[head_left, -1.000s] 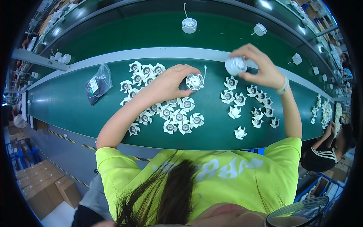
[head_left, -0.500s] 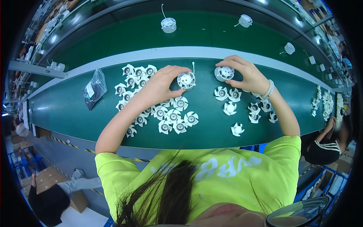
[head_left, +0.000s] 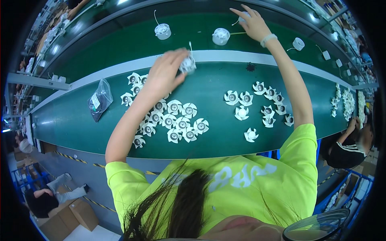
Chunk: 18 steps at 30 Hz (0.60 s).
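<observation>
A long green work surface bends across the view, with a pale ledge along its far side and a second green belt beyond this ledge. The left hand is near the ledge, and its thumb and fingers are closed around a white fan housing, a little blurred, with a thin cable pointing up. The right hand reaches over the belt with its fingers spread apart; a half-hidden housing lies behind these fingers, and I cannot tell whether they touch it. Just to the left on the belt stands a round housing, whose yellowish wire runs toward the right hand. On the near surface, many white fan wheels lie close together beside the left forearm, and a looser group of wheels lies to the right. Farther left is a clear plastic bag with dark contents. At the right end, white parts are heaped near a co-worker in a dark top with striped sleeve. At lower left, behind striped tape on the grey floor, there are cardboard boxes and another person in dark top
</observation>
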Each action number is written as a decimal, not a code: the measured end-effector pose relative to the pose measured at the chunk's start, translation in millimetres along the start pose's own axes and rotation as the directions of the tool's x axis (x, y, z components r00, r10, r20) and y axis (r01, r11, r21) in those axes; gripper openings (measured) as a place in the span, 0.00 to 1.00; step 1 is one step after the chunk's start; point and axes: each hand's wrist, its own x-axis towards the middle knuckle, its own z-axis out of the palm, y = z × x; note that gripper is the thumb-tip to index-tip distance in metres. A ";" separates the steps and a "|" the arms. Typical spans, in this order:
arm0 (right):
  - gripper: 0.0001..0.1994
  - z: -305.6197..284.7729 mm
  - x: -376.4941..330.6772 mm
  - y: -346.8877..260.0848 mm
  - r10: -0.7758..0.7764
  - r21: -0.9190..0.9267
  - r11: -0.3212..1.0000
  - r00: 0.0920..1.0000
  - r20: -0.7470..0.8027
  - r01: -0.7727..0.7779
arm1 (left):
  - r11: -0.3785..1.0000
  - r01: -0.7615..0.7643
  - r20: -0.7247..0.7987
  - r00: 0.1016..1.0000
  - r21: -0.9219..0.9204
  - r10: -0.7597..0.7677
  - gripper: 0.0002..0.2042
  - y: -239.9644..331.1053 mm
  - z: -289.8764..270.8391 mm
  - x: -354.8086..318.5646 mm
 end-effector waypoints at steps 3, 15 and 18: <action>0.24 26.2 -13.0 54.8 0.144 -0.059 0.988 0.986 0.082 -0.139 | 0.971 0.024 -0.240 0.970 0.236 0.034 0.26 13.9 6.2 33.4; 0.27 -111.0 -64.5 -66.9 0.076 0.591 0.777 0.965 0.253 -0.216 | 0.861 -0.494 0.082 0.859 -0.123 0.505 0.15 58.5 26.1 0.3; 0.30 -131.4 -81.9 -122.2 -0.071 0.677 0.700 0.922 0.380 -0.226 | 0.926 -0.347 0.083 0.929 -0.149 0.362 0.18 47.5 16.7 -2.6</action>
